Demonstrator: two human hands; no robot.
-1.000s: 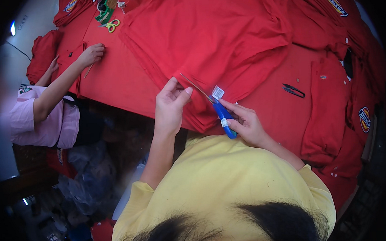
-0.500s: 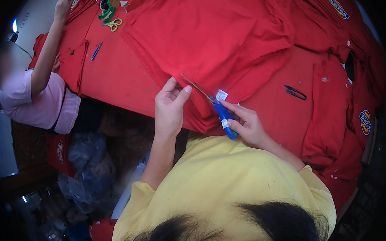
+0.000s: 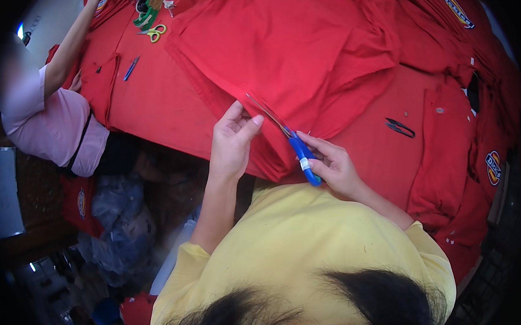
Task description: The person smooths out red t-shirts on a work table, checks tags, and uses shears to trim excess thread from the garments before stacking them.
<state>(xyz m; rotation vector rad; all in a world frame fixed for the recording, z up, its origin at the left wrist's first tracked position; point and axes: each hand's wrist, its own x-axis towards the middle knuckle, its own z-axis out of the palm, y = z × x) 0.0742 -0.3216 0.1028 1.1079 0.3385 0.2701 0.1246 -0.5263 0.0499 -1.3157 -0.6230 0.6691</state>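
A large red garment lies spread in front of me, its near part hanging over the table edge at my waist. My left hand is closed with curled fingers at the garment's near left side, seemingly pinching its cloth between thumb and fingers. In my right hand is a pair of scissors with blue handles and long slim blades. The blades point up and left across the red cloth, their tips close to my left fingertips. My right fingers partly hide the handles.
Black thread snips lie on the red-covered table to the right, beside folded red garments. Yellow-green scissors and a small blue tool lie far left. A co-worker in pink is at the left.
The scissors have shifted slightly, and the white tag seen beside them earlier no longer shows. My left hand has moved a little right. The co-worker's upper body has shifted slightly.
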